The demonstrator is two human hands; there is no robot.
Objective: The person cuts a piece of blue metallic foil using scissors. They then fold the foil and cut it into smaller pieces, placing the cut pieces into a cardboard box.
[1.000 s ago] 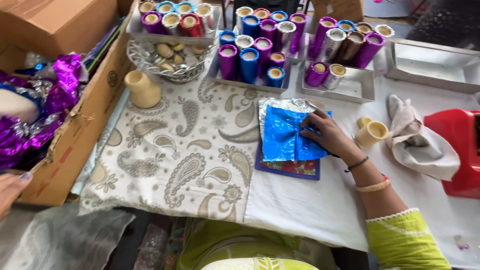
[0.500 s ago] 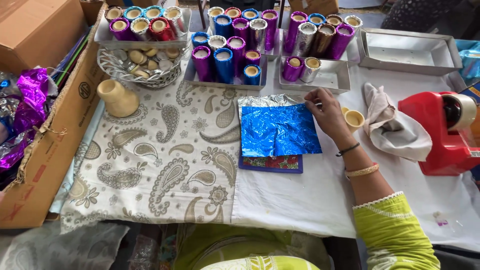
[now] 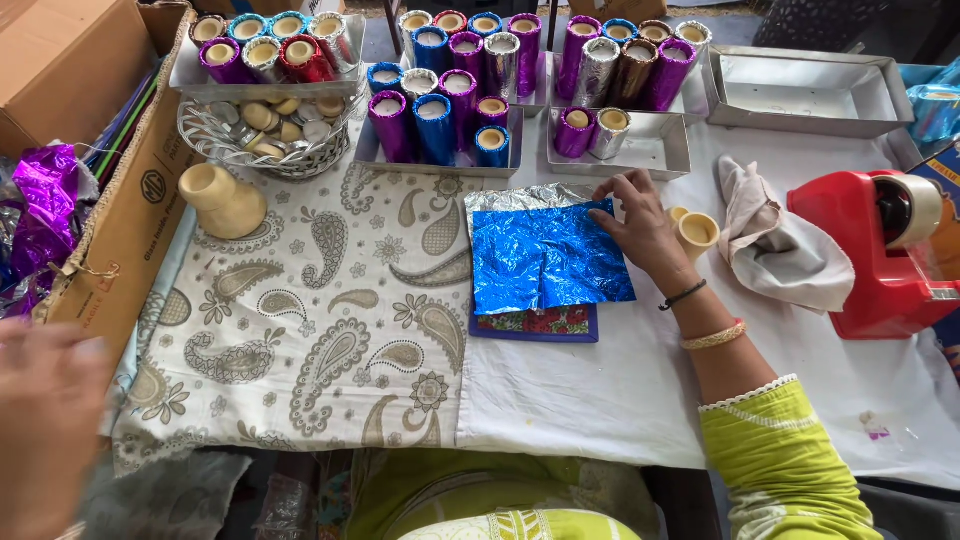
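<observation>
Blue shiny foil sheet lies flat under the right hand.
Open fingers press its top right corner; a small tan clay cup sits just beside. Blurry left hand hangs apart; its grip cannot be told.

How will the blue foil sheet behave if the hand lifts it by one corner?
The blue foil looks thin and crinkled, so it would probably flop and bend rather than stay flat. It seems very light, and may drift or slide. Its creases suggest it keeps any fold and could tear under a hard pull. The right hand rests on its upper right edge.
</observation>
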